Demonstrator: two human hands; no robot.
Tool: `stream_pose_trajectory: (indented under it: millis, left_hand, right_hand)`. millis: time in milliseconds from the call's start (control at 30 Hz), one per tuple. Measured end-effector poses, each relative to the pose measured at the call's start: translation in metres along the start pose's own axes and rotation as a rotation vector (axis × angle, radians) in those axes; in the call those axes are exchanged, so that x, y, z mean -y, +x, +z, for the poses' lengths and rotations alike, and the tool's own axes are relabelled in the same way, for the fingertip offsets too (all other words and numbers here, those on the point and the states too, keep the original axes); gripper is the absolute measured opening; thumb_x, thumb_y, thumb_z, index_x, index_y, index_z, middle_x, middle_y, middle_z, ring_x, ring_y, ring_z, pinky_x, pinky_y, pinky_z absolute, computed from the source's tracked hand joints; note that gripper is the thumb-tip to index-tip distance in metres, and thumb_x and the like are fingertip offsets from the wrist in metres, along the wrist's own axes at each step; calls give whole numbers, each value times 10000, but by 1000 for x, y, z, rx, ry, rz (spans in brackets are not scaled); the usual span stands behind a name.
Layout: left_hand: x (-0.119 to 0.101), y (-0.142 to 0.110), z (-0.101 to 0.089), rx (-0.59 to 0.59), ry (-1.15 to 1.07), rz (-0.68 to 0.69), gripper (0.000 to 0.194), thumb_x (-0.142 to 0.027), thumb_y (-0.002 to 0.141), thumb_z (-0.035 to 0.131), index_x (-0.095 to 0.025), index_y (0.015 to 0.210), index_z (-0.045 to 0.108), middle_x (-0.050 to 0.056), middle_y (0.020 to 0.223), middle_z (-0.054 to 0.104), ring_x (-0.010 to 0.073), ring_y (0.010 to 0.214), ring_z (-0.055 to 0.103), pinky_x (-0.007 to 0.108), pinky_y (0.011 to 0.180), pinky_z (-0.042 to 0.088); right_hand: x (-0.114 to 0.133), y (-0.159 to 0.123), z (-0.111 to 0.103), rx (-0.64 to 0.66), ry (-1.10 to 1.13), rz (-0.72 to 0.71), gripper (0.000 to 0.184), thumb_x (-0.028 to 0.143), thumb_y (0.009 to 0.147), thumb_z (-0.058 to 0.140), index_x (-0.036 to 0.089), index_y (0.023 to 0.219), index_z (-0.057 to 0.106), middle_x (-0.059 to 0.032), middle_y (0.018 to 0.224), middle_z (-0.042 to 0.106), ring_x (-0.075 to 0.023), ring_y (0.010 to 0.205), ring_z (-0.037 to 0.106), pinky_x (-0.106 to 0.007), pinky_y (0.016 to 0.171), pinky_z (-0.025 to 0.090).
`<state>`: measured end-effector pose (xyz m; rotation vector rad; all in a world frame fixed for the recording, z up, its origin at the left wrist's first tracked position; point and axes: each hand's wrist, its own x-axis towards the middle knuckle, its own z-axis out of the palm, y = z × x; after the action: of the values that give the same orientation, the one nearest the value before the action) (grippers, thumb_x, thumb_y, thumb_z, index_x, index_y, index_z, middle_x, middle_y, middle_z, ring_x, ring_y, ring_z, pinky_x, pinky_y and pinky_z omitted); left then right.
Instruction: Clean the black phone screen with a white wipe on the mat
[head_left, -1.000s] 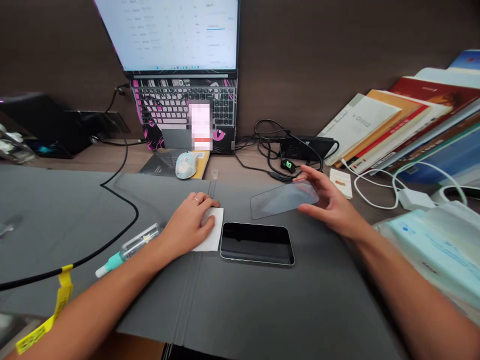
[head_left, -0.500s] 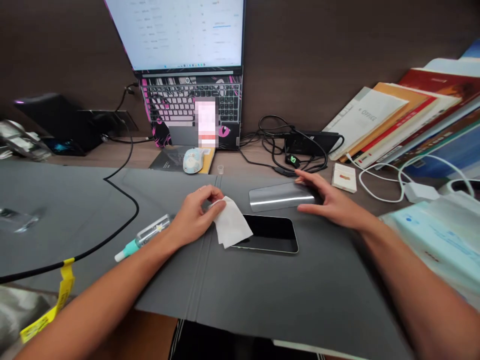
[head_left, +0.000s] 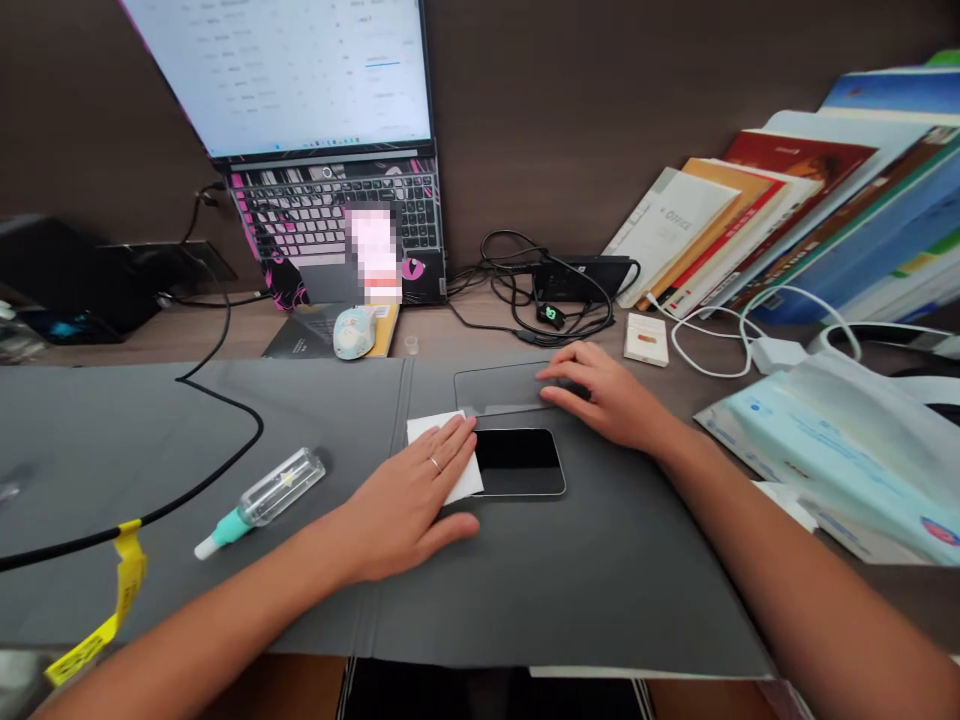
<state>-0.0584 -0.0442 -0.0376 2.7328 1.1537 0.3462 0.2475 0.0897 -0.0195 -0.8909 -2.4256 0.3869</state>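
A smartphone (head_left: 523,462) lies face up on the grey desk mat, its black screen bare on the right half. My left hand (head_left: 420,490) lies flat with fingers stretched out, pressing a white tissue (head_left: 468,482) over the phone's left end; a ring shows on one finger. Behind the phone rests a clear screen protector (head_left: 495,390), flat on the mat. At its right end is my right hand (head_left: 592,390), fingers apart and slightly curled; the fingertips reach over the protector's edge, and whether they touch it I cannot tell.
A spray bottle (head_left: 277,490) lies left of my forearm, near a black cable (head_left: 255,430). An open laptop (head_left: 337,230) and a mouse (head_left: 355,332) stand behind. To the right are a small box (head_left: 646,339), leaning books (head_left: 675,215) and a tissue pack (head_left: 847,450).
My left hand has gone from pinching the tissue to lying flat on it over the phone. My right hand's fingers have drawn closer together at the protector. The view has turned right.
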Motion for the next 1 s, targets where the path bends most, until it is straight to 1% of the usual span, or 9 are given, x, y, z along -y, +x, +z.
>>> stream_pose_trajectory:
  millis: [67, 133, 333, 400, 467, 567, 800, 900, 1000]
  left_hand:
    - [-2, 0, 1, 74, 2, 37, 882, -607, 1042, 456, -172, 1675, 20, 187, 1727, 140, 319, 1611, 144, 506, 1300, 252]
    - [-5, 6, 1, 109, -10, 56, 905, -638, 1035, 439, -169, 1675, 3, 184, 1728, 114, 321, 1612, 116, 504, 1307, 222]
    - [-31, 65, 6, 167, -6, 133, 951, -729, 1006, 380, -6, 1612, 251, 240, 1701, 182, 318, 1612, 119, 455, 1320, 167]
    - [-43, 85, 11, 169, -11, 180, 967, -713, 1002, 421, 46, 1586, 282, 273, 1682, 225, 335, 1606, 153, 439, 1322, 158]
    - [-51, 92, 14, 162, -10, 183, 965, -718, 1000, 421, 34, 1589, 280, 267, 1684, 234, 330, 1609, 147, 449, 1325, 149]
    - [-55, 74, 14, 136, -45, 175, 947, -724, 1003, 401, -21, 1616, 240, 243, 1701, 195, 309, 1617, 107, 461, 1323, 172]
    - [-31, -11, -2, 137, 109, -25, 887, -584, 1061, 415, -169, 1669, -80, 202, 1729, 100, 318, 1614, 109, 502, 1302, 236]
    - [-32, -22, 1, 129, 156, -85, 903, -582, 1060, 415, -149, 1664, -98, 224, 1723, 100, 343, 1609, 122, 516, 1291, 258]
    - [-39, -16, 4, 86, 166, -132, 879, -561, 1074, 389, -150, 1659, -123, 236, 1721, 94, 356, 1606, 122, 543, 1279, 275]
  right_hand:
    - [9, 0, 0, 7, 15, -31, 313, 435, 1043, 484, 231, 981, 713, -91, 957, 685, -245, 918, 647, -419, 862, 531]
    - [16, 1, 2, 13, 25, -56, 327, 405, 1056, 459, 221, 935, 701, -77, 894, 688, -223, 846, 640, -377, 792, 513]
    - [15, 0, 5, -3, 8, -80, 355, 405, 1066, 429, 209, 914, 683, -79, 872, 690, -224, 830, 620, -363, 787, 471]
    - [12, -1, 5, -11, -4, -75, 369, 400, 1069, 409, 206, 907, 678, -80, 853, 681, -228, 826, 611, -366, 789, 463]
    - [10, -1, 5, -8, -16, -71, 382, 400, 1070, 397, 207, 894, 675, -74, 823, 664, -226, 809, 600, -361, 774, 455]
    - [8, 0, 6, 11, -33, -69, 397, 407, 1070, 393, 209, 863, 668, -66, 805, 648, -218, 794, 593, -350, 760, 444]
    - [14, -1, 7, 86, -50, -65, 407, 419, 1065, 380, 211, 841, 649, -75, 834, 678, -217, 802, 618, -338, 752, 422]
    - [19, -1, 5, 132, -56, -52, 403, 418, 1063, 367, 227, 814, 620, -53, 785, 689, -210, 748, 627, -328, 707, 393]
    - [22, -1, 4, 158, -61, -25, 408, 430, 1066, 337, 237, 817, 597, -35, 742, 683, -203, 684, 614, -325, 667, 362]
